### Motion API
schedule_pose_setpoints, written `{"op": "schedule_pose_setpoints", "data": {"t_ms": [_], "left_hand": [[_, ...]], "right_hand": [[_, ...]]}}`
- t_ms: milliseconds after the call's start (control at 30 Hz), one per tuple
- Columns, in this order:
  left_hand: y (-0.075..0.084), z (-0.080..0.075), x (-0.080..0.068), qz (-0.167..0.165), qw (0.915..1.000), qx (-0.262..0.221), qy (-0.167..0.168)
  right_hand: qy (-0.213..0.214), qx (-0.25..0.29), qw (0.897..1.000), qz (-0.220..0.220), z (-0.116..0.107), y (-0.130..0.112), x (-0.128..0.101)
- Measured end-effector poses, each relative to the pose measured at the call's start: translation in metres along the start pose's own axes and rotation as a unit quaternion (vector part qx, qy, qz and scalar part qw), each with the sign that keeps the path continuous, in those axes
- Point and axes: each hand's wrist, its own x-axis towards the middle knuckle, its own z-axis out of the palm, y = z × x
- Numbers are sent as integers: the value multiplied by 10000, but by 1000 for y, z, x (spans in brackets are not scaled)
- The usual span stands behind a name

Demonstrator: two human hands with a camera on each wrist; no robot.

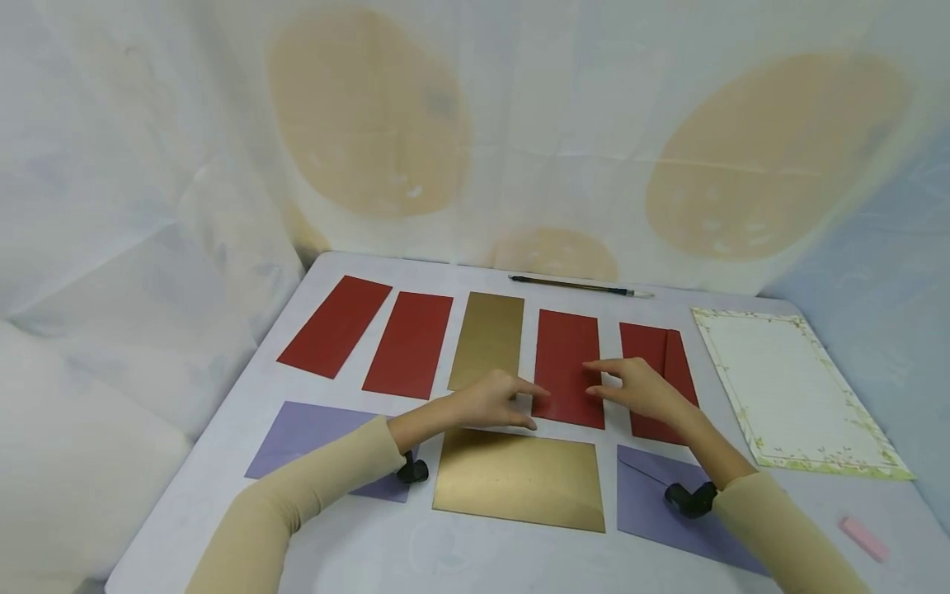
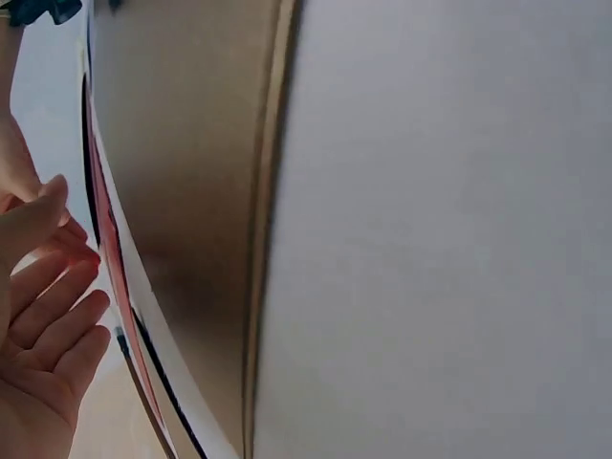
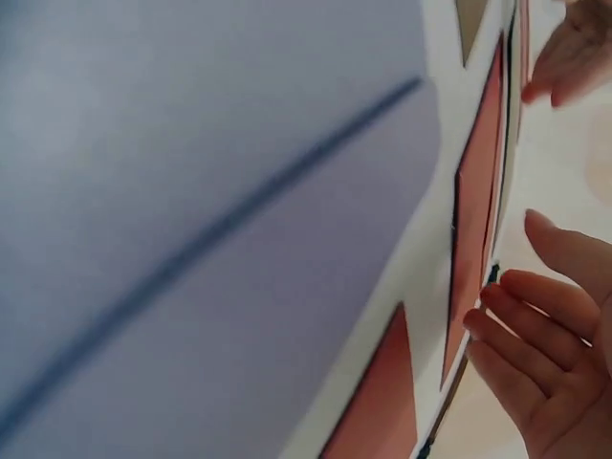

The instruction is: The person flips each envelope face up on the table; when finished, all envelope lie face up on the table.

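Over red envelope [image 1: 567, 369]: both hands' fingers [image 1: 536, 388]

Red envelopes [image 1: 567, 367], gold envelopes [image 1: 519, 478], purple envelopes [image 1: 660, 507], seemingly floral-bordered cream paper [image 1: 794, 388]

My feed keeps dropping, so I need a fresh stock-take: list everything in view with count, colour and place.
red envelopes: four, red, back row; both hands at the third from the left.
narrow gold envelope: one, gold, middle of the back row.
wide gold envelope: one, gold, front centre.
purple envelopes: two, purple, front left and front right.
letter paper: one, cream with a green floral border, far right.
pen: one, dark, back edge.
eraser: one, pink, front right corner.
table: one, white.
left hand: fingers at the envelope's left edge.
right hand: fingers stretched over its right edge.
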Motion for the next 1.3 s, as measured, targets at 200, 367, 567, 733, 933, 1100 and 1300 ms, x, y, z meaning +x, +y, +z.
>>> {"op": "schedule_pose_setpoints", "data": {"t_ms": [200, 367, 567, 733, 933, 1100, 1300], "left_hand": [[0, 3, 6, -91, 9986, 444, -290], [0, 3, 11, -59, 9978, 475, -462], [1, 1, 12, -64, 9976, 461, -510], [-1, 2, 9, -123, 9973, 510, -509], [-7, -3, -7, -64, 9989, 287, -378], [-18, -12, -27, -276, 9996, 46, -84], [-28, -27, -46, -553, 9983, -163, -40]], "right_hand": [[-137, -334, 9989, -313, 6, -1, -4], [-103, -494, 9982, -323, 6, -1, -2], [-121, -575, 9978, -297, 7, -2, -1], [-145, -554, 9981, -244, 7, -2, -2], [21, -124, 9999, -17, -1, -4, 4], [224, 138, 9996, 61, -11, -6, 17], [189, 202, 9994, 220, -15, -12, 41]]}}
